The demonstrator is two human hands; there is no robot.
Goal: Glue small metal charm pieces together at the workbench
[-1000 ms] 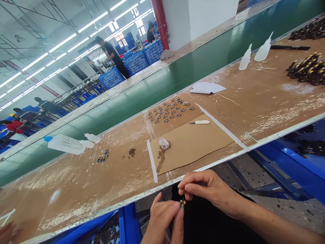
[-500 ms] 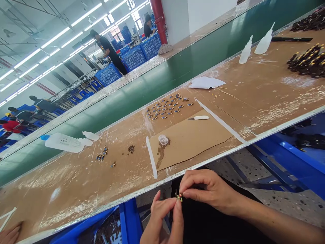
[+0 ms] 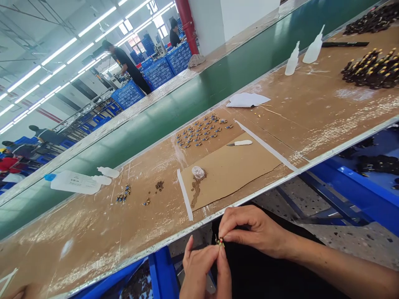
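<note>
Just in front of the table edge, both hands meet at a tiny figure-like piece (image 3: pixel 220 242) with red, yellow-green and dark parts. My left hand (image 3: pixel 204 265) pinches its lower end between thumb and forefinger. From the right, my right hand (image 3: pixel 249 228) has thumb and fingertips closed on the upper end. Fingertips cover most of the piece, so its exact kind cannot be made out. On the table beyond lies a cardboard sheet (image 3: pixel 230 174) bearing a small whitish cup (image 3: pixel 198 172) beside a wet stain, and a white-handled knife (image 3: pixel 243 143).
Rows of small blue-and-gold figures (image 3: pixel 202 131) lie behind the cardboard. Leftward are more figures (image 3: pixel 124 194), small brown bits (image 3: pixel 159 185) and a large plastic bottle (image 3: pixel 75 182). Squeeze bottles (image 3: pixel 292 60) and dark yellow-tipped pieces (image 3: pixel 372 68) stand right. Blue bins (image 3: pixel 165 270) sit below the edge.
The view has shifted slightly. Both hands keep their pinch on the tiny piece, with only small finger movement. Another person's hand at lower left has mostly left the picture.
</note>
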